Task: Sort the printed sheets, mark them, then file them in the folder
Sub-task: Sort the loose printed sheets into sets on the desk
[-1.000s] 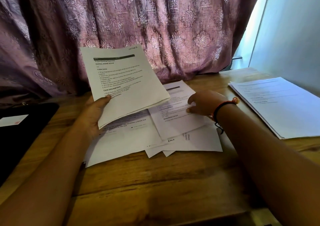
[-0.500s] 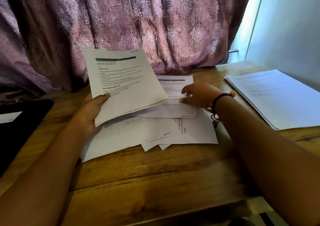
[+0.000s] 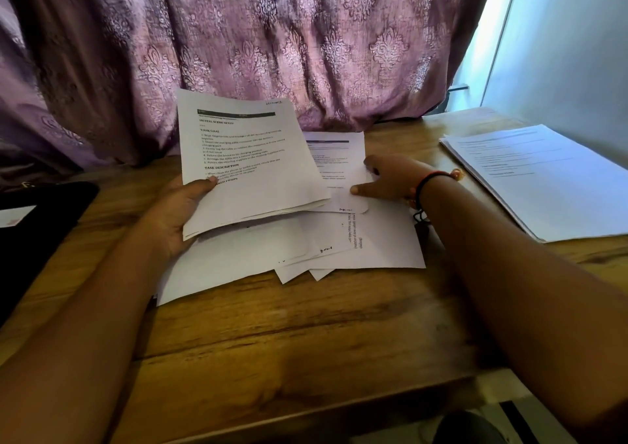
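My left hand (image 3: 176, 212) grips a small sheaf of printed sheets (image 3: 251, 168) by its lower left corner, tilted up off the table, thumb on the top page. My right hand (image 3: 387, 178) holds a single printed sheet (image 3: 339, 168) by its right edge, thumb on top, its left part tucked under the held sheaf. Beneath both lie several loose white sheets (image 3: 380, 243), fanned and overlapping on the wooden table (image 3: 289, 335). No folder or pen is recognisable.
A neat stack of printed pages (image 3: 543, 178) lies at the table's right side. A black flat object with a white card (image 3: 37, 226) rests at the left edge. A purple patterned curtain (image 3: 255, 42) hangs right behind the table.
My right hand turned one sheet from slanted to squared and slid it left under the sheaf in my left hand. The left hand and its sheaf stayed almost still.
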